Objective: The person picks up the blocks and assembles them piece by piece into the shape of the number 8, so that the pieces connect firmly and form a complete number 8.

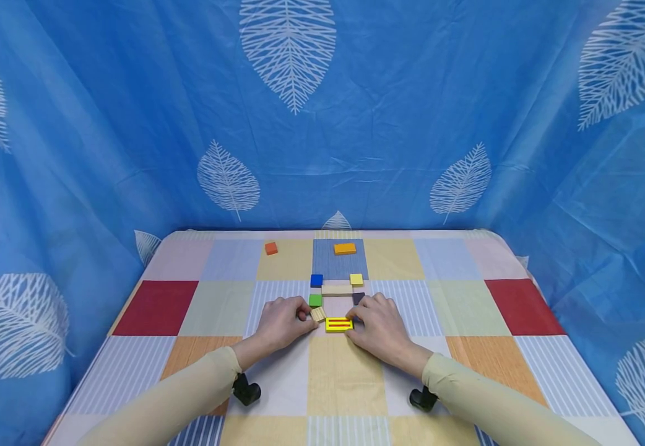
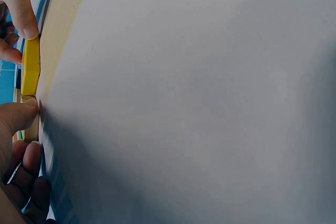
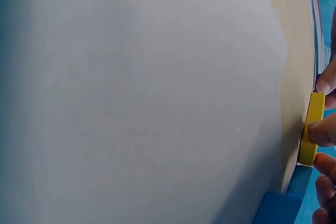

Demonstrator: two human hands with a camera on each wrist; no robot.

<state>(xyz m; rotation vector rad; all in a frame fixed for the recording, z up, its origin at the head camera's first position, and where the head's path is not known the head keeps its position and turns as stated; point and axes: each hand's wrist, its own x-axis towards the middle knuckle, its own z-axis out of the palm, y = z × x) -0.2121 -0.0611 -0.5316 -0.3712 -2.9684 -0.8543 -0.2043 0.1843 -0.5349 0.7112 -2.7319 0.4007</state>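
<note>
My left hand pinches a small plain wooden block between thumb and fingers; the block sits at an angle. A yellow block with red stripes lies just right of it, its right end held by my right hand. In the left wrist view the yellow block stands end to end with the wooden block. My right thumb presses the yellow block's near side in the right wrist view. Beyond the wooden block is a green block; a dark purple block is partly hidden by my right hand.
Farther back, a cream plank lies between a blue block and a pale yellow block. Near the table's far edge are an orange-red block and an orange block. Blue curtains surround the patchwork-covered table.
</note>
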